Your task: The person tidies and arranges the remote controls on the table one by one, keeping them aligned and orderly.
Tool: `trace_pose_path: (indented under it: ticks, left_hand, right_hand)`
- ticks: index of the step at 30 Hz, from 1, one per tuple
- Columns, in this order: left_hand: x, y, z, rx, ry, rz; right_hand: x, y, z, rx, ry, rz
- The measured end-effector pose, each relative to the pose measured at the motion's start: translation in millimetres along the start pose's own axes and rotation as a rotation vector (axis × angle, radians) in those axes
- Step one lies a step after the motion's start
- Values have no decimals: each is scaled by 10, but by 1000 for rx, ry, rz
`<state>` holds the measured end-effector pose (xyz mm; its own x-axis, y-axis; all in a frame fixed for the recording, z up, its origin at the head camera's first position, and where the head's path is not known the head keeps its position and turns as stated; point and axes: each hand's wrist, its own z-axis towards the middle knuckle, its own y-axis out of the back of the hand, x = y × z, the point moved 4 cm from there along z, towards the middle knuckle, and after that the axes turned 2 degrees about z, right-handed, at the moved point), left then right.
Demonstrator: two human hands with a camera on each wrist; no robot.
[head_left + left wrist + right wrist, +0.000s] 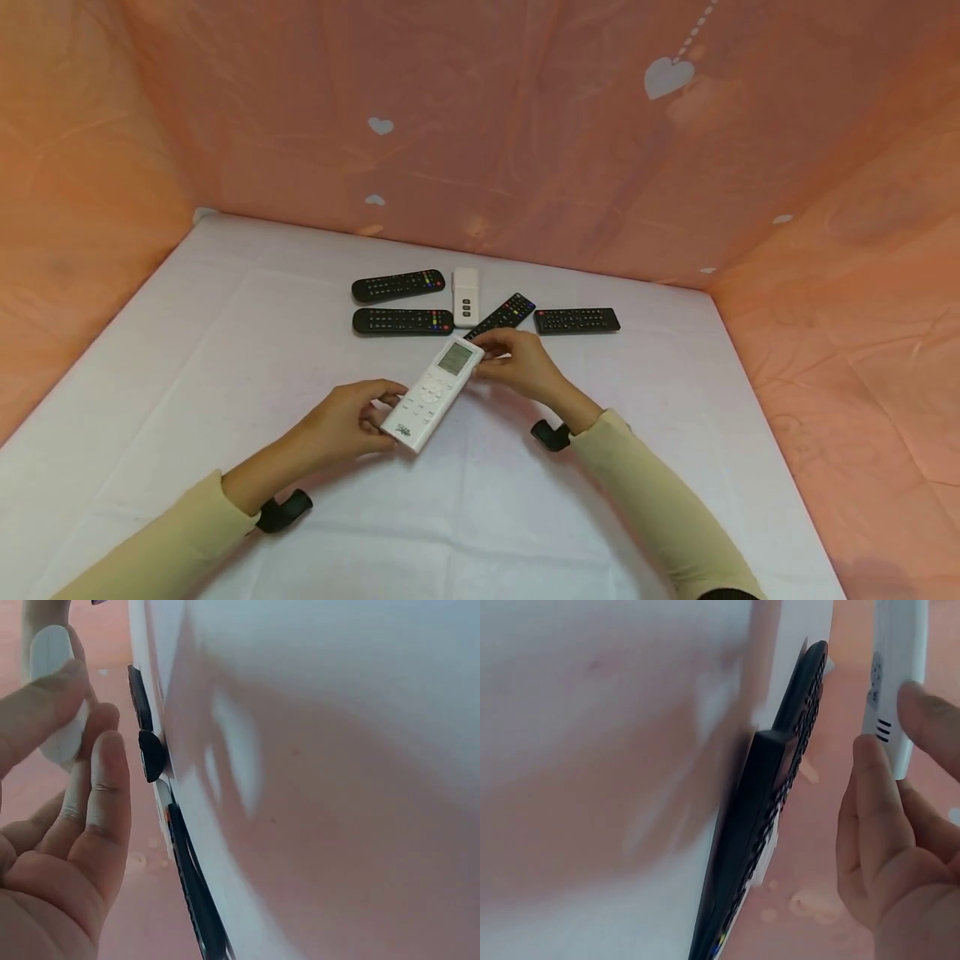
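A white remote control (432,395) with a grey display is held tilted above the table between both hands. The left hand (358,421) pinches its lower end; in the left wrist view, the thumb and fingers are around the end of the white remote (61,742). At the display end, the right hand (519,363) grips the other corner. The right wrist view shows thumb and fingertips on the white remote (892,690), near small dark slots on its side. Just behind the right fingers lies a black remote (508,312), its near end partly hidden.
Two black remotes lie at the left, one farther back (397,286) and one nearer (402,322). Beside them is a small white remote (466,297) with dark buttons. Another black remote (577,321) lies at the right. Orange cloth walls (480,125) border the white table (480,533).
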<state>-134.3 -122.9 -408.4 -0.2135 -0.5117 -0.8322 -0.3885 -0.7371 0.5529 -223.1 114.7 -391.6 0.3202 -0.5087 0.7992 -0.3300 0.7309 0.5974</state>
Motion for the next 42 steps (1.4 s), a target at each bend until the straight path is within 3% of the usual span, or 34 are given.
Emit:
trace_pose_path:
  ticks: [7, 14, 22, 30, 35, 42]
  left_hand:
    - [58, 62, -162, -80, 82, 34]
    - [72, 160, -278, -140, 101, 250]
    - [138, 262, -327, -168, 199, 418]
    - [216, 321, -400, -177, 276, 438]
    - [255, 345, -404, -198, 271, 438]
    - [318, 409, -406, -221, 267, 444]
  right_hand:
    - [132, -218, 197, 45, 16, -30]
    - [246, -445, 382, 122, 39, -114]
    - [314, -652, 590, 188, 78, -209]
    - [388, -890, 739, 226, 99, -291]
    - [436, -987, 816, 213, 119, -314]
    - [438, -1039, 865, 230, 85, -315]
